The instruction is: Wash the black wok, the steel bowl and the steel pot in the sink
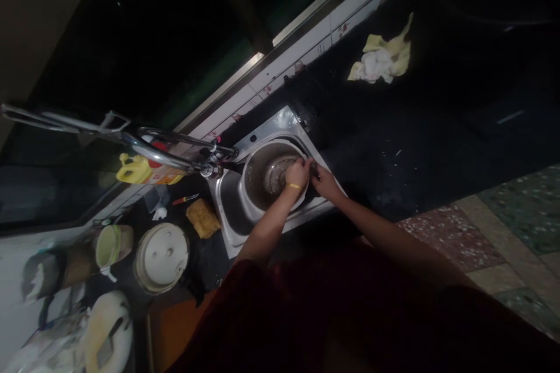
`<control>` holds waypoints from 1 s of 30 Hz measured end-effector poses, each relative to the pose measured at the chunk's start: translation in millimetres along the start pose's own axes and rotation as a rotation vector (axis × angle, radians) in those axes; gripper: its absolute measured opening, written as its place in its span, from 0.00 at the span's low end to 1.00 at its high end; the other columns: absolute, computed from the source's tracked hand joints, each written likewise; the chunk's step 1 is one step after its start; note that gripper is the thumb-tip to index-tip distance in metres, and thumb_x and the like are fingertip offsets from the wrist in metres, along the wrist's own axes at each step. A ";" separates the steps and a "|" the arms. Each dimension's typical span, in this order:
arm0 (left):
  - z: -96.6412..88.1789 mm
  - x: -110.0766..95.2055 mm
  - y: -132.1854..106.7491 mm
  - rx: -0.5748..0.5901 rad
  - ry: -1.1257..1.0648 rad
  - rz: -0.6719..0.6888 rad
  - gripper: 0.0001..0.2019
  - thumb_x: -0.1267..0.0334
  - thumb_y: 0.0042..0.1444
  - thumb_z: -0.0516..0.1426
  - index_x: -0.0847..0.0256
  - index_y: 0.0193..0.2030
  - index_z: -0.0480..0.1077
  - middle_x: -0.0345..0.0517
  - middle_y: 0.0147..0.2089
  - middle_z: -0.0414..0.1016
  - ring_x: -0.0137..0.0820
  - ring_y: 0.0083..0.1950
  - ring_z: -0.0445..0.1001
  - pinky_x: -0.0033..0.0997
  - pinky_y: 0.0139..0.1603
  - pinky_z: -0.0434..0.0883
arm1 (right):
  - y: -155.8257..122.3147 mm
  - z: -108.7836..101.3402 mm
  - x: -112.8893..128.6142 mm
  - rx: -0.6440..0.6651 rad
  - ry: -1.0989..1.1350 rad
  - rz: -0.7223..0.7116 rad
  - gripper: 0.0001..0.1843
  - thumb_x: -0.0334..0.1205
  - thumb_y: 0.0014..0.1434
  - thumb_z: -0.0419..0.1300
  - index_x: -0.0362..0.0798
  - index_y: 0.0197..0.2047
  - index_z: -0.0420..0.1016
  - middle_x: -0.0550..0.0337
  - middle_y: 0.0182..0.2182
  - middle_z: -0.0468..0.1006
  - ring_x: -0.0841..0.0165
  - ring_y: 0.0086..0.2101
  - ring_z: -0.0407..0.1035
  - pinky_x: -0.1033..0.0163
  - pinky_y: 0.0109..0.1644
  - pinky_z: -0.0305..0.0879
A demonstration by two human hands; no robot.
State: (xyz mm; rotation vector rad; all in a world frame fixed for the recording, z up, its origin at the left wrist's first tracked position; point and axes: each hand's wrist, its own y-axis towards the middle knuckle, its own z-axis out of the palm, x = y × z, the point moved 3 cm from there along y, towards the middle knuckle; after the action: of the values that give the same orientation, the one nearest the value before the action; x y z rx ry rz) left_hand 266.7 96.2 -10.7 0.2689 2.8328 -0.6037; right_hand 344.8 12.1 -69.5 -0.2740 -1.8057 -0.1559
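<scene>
A large round metal pot [256, 172] lies tilted in the steel sink [286, 119], its open mouth facing up and its inside wet-looking. My left hand [298, 173], with a yellow band at the wrist, reaches across the mouth and is closed at the pot's right rim. On the outer side of that same rim, my right hand [322, 180] has its fingers curled around a small dark part, perhaps the pot's handle. The two hands nearly touch. Dim light hides the exact finger contact.
Over the sink's left side arches a chrome faucet [170, 157]. Nearby are a yellow jug [133, 169], a knife [185, 199], a brown sponge-like block [203, 218] and a round pale lid-like thing [164, 253]. A crumpled yellow-and-white cloth [380, 61] lies on the dark counter [394, 122].
</scene>
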 end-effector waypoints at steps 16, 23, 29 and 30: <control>15.5 16.8 9.5 -0.017 -0.422 -0.179 0.26 0.45 0.63 0.47 0.68 0.41 0.74 0.59 0.41 0.79 0.37 0.44 0.77 0.29 0.43 0.69 | -40.4 3.0 44.4 0.272 -0.635 -0.040 0.27 0.44 0.60 0.52 0.38 0.59 0.65 0.42 0.46 0.73 0.55 0.47 0.65 0.55 0.52 0.61; 5.6 31.2 -6.0 0.136 -0.530 -0.156 0.22 0.47 0.60 0.52 0.67 0.41 0.73 0.49 0.28 0.76 0.34 0.34 0.77 0.27 0.38 0.69 | -34.0 18.1 61.6 0.468 -0.748 0.177 0.42 0.49 0.59 0.53 0.34 0.68 0.43 0.41 0.44 0.77 0.55 0.45 0.71 0.53 0.51 0.57; 5.8 56.1 -35.4 0.245 -0.428 0.028 0.19 0.52 0.62 0.51 0.68 0.41 0.74 0.53 0.40 0.79 0.37 0.45 0.75 0.31 0.49 0.68 | -31.9 24.5 60.1 0.564 -0.500 0.349 0.25 0.37 0.60 0.49 0.41 0.61 0.60 0.45 0.49 0.76 0.59 0.47 0.72 0.59 0.48 0.63; 7.2 56.6 -34.2 0.249 -0.417 0.041 0.20 0.52 0.63 0.50 0.69 0.42 0.74 0.54 0.41 0.78 0.37 0.46 0.75 0.32 0.50 0.68 | -34.3 26.9 59.4 0.583 -0.422 0.373 0.27 0.38 0.60 0.50 0.41 0.62 0.58 0.46 0.51 0.75 0.60 0.48 0.72 0.60 0.48 0.64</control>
State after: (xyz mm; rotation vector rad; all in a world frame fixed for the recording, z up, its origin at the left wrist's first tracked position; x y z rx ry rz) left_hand 206.2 69.8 -19.0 0.2125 2.3494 -0.8896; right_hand 296.8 -8.1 -17.4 -0.2285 -2.0841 0.7293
